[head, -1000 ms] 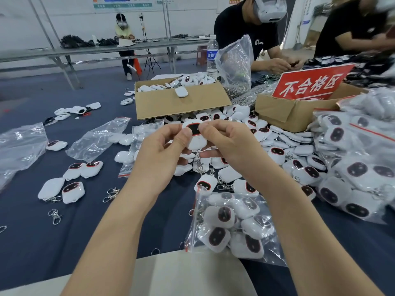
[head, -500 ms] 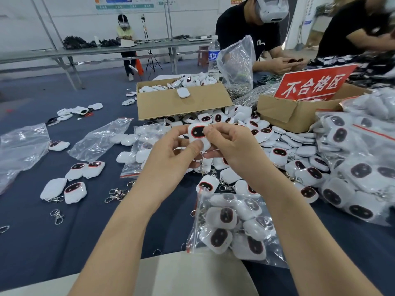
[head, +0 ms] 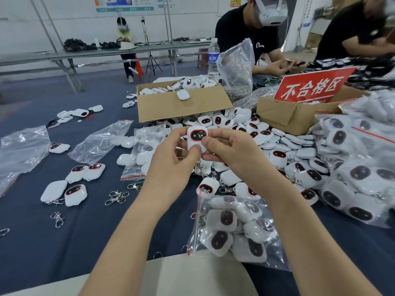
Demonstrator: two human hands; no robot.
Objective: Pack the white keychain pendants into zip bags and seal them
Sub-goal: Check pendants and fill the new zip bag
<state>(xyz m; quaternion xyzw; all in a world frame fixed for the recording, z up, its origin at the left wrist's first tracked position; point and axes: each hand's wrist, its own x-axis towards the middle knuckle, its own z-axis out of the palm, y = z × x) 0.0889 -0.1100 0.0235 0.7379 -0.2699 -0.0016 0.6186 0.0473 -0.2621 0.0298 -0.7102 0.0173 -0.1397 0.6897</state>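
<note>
A white keychain pendant (head: 196, 138) with a lit, red-rimmed dark screen is held upright above the table. My left hand (head: 171, 165) pinches it from the left, thumb on its lower face. My right hand (head: 230, 152) pinches it from the right, and its metal clasp dangles below. Directly beneath my right forearm lies a clear zip bag (head: 233, 229) with several pendants inside, its red-striped mouth toward the left. A heap of loose pendants (head: 252, 133) covers the blue cloth behind my hands.
Empty zip bags (head: 100, 139) and a part-filled bag (head: 143, 154) lie to the left, with loose pendants (head: 75, 192) and metal clasps (head: 116, 197). Two cardboard boxes (head: 181, 105) (head: 284, 116), a red sign (head: 312, 86) and filled bags (head: 361, 167) stand behind and right. Other people work across the table.
Both hands have lifted the pendant slightly and turned its face toward me; its screen is now lit. The bag below has not moved.
</note>
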